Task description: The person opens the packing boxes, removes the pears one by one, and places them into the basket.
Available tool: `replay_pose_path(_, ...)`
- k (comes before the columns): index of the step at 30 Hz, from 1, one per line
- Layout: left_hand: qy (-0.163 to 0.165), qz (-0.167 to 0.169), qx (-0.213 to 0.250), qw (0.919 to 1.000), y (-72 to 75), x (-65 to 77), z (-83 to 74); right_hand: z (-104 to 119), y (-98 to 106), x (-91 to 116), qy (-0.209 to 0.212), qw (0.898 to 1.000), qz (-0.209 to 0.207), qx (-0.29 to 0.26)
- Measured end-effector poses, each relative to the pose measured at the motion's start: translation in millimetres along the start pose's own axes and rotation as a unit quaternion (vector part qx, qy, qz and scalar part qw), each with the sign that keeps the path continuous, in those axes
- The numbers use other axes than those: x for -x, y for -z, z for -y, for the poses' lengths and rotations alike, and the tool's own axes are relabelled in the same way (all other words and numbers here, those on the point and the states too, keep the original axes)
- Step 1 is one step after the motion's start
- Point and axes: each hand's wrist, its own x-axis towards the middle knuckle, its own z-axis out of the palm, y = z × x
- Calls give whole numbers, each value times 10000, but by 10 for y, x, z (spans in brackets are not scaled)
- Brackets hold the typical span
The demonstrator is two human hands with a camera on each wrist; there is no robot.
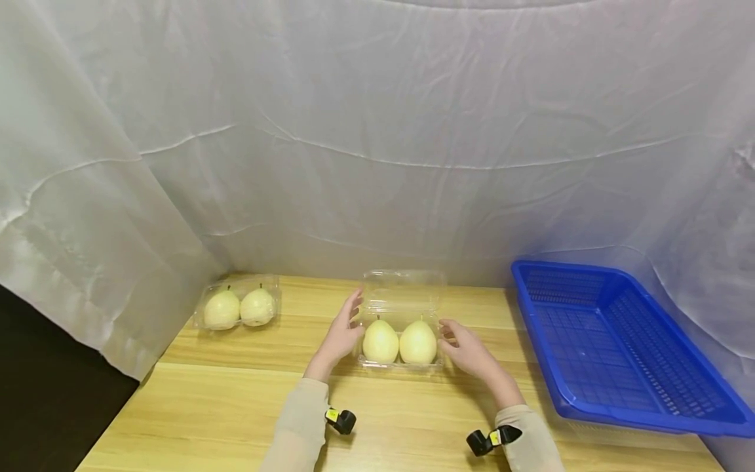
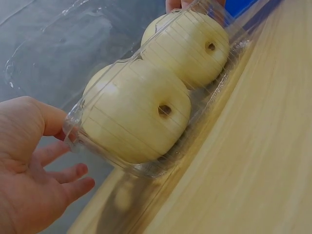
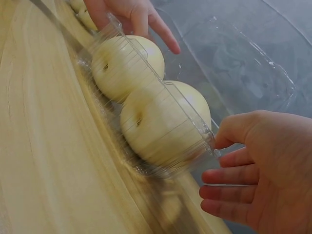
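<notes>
Before grey curtain (image 1: 377, 196), on wooden table (image 1: 206, 406), flanking open clear box (image 1: 401, 313) holding two pears (image 1: 380, 342): placing left hand (image 1: 344, 331) at box's left end, right hand (image 1: 466, 347) at its right, with fingers loose, not clenched; probably needing light, even pressure to avoid flexing plastic.

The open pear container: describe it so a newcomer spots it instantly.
In the head view, on the wooden table, look left of the blue basket, between the left hand and right hand. There sits a clear container, lid up, holding two yellow pears. Unlike the similar container farther left, it has a hand at each end.
</notes>
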Motion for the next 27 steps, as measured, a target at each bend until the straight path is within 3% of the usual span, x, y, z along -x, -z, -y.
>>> replay_pose_path(9,-77,157,76,9998,13,-13,2,18,34,22,-31,9999,163,7)
replay_pose_path(27,74,345,146,9993,11,2,-2,49,72,30,-158,9993,314,151)
